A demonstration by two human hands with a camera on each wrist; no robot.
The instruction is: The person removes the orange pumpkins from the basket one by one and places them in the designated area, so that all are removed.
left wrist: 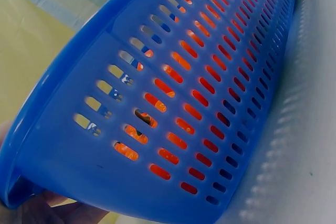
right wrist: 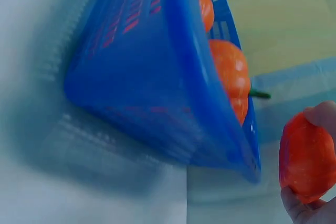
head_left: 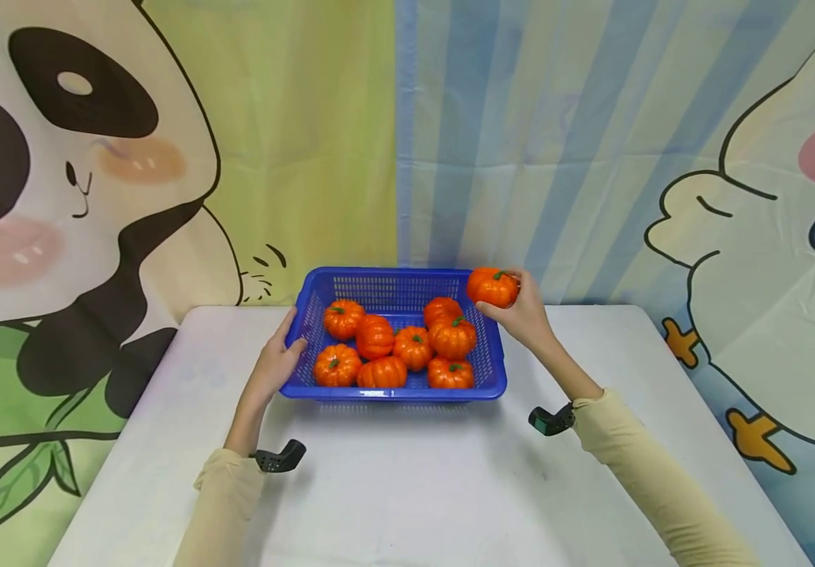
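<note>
A blue plastic basket [head_left: 336,391] with slotted sides stands on the white table, several small orange pumpkins [head_left: 413,348] lying inside it. At its left end my left hand [head_left: 274,364] grips the rim, thumb over the edge; in the left wrist view, fingers [left wrist: 79,212] show below the rim. My right hand [head_left: 529,316] holds another orange pumpkin [head_left: 492,287] with a green stem, above the basket's back right corner. The right wrist view shows this held pumpkin [right wrist: 307,158] between thumb and fingers, apart from the basket's rim [right wrist: 197,61].
The white table [head_left: 407,488] reaches forward of the basket and to both sides. Behind it hangs a curtain [head_left: 308,142] printed with a panda and a white cartoon animal. Each wrist carries a black camera, the left camera [head_left: 281,457] and the right camera [head_left: 550,421] both hanging over the table.
</note>
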